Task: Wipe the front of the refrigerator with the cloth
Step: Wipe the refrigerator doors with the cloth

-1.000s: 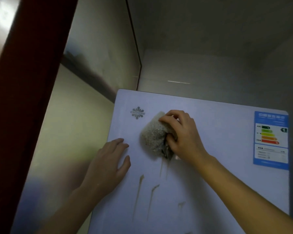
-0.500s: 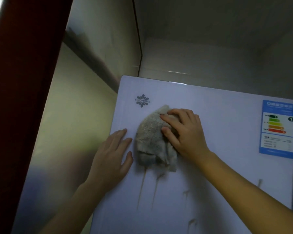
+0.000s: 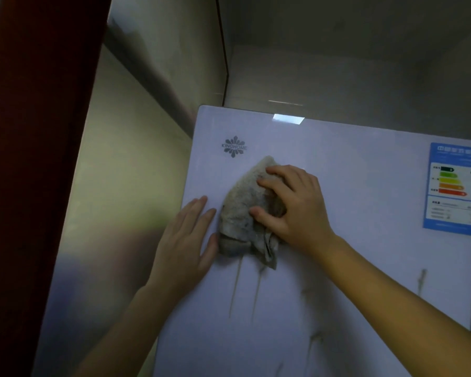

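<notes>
**Cloth pressed to a streaked fridge door**

The crumpled grey-beige terry cloth [image 3: 246, 210] lies flat against the pale lilac-white glossy front of the refrigerator [image 3: 351, 268], in the upper left part of the door, just below and to the right of the grey flower-shaped brand logo [image 3: 234, 146]. A loose corner of the fabric hangs down at its lower right.

The right hand [image 3: 297, 205] lies over the right half of the cloth, palm down, its fingers [image 3: 272, 183] curled onto the fabric and the thumb pressing in from below, so that the cloth is pinned to the door and partly bunched under the palm. The left hand [image 3: 185, 240] rests flat on the door just beside the cloth's left edge, fingers straight and close together, pointing up; its thumb touches or nearly touches the cloth's lower left corner. It grasps nothing.

Below the cloth, two thin brownish drip streaks [image 3: 237, 289] run down the door, and more smudged brown marks [image 3: 314, 341] show lower and to the right.

At the door's upper right corner sits a blue-bordered energy rating sticker [image 3: 454, 189] with coloured bars. A small bright reflection [image 3: 288, 118] shows near the top edge. To the left stand a shiny beige wall panel [image 3: 125, 159] and a dark red upright edge [image 3: 30, 159].
</notes>
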The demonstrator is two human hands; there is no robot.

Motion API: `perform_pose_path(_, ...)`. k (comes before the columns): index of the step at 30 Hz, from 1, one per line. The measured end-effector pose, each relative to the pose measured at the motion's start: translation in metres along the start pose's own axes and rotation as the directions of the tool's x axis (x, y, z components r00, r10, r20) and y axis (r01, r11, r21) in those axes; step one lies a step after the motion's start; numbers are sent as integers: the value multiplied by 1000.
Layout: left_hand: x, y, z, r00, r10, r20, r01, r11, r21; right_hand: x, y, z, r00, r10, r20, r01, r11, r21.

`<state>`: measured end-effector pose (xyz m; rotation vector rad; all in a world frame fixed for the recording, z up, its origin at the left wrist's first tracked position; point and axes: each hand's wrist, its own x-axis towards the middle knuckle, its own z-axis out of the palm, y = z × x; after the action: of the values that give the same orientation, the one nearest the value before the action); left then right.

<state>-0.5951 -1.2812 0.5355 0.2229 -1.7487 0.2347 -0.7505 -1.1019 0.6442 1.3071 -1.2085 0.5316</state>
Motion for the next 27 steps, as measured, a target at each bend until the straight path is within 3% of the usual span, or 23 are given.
perform_pose_path(7, -22, -7, 20, 998, 36, -43, -34, 999, 39, -5, 10, -4, 999, -50, 16, 51, 991, -124)
perform_pose_path(12, -28, -10, 26, 996, 9, -92, -9, 1000, 8, -7, 15, -9, 983, 160, -87, -169, 979, -110)
perform_pose_path(14, -29, -10, 28, 995, 15, -99, -16, 1000, -3, -13, 8, -5, 982, 175, -69, -181, 980, -84)
perform_pose_path(21, -30, -10, 33, 992, 22, -127, -30, 998, -55, -70, -8, 4, 977, -205, 63, 209, 976, -68)
perform_pose_path(23, -31, -10, 35, 990, 23, -137, -31, 998, -59, -71, -1, -2, 984, -170, 43, 174, 979, -102)
perform_pose_path(27, -32, -10, 39, 989, 16, -149, -23, 998, -51, -52, 15, -15, 996, 72, -52, -78, 988, -135)
